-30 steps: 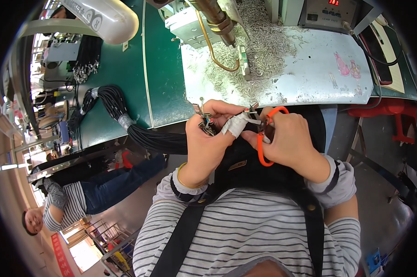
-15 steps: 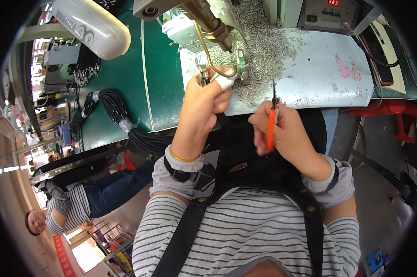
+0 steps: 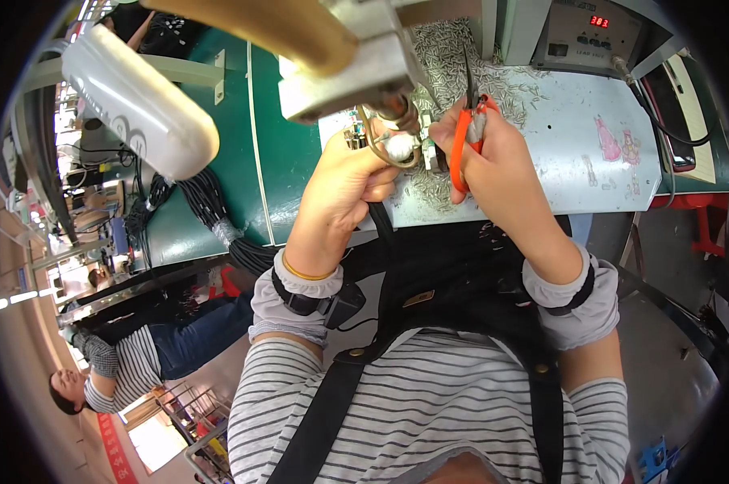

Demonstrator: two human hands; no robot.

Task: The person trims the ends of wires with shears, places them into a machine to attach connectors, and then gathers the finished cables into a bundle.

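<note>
My left hand [image 3: 340, 185] is closed round a black cable [image 3: 381, 224] beside the machine's nozzle [image 3: 398, 113]. Thin coloured wires [image 3: 354, 139] show above its fingers, and a white wrap covers the thumb. A pair of orange-handled scissors [image 3: 460, 153] sits in my closed right hand [image 3: 493, 153], blades pointing away from me. The right fingertips reach the small metal fixture [image 3: 429, 145] under the nozzle, touching it or very near. What they pinch there is hidden. A bent brass tube [image 3: 366, 133] curves past the left thumb.
Small silver metal pieces [image 3: 510, 97] lie scattered over the pale sheet [image 3: 574, 169]. The metal machine head [image 3: 344, 85] overhangs my hands. A white cylinder [image 3: 139, 105] and a bundle of black cables [image 3: 207, 206] are at left; a control box [image 3: 586, 36] stands back right. Another person [image 3: 131, 355] is at far left.
My right hand has moved forward and slightly left with the scissors, from near my apron to the fixture. My left hand stays by the nozzle. The machine head looms larger as the view has shifted.
</note>
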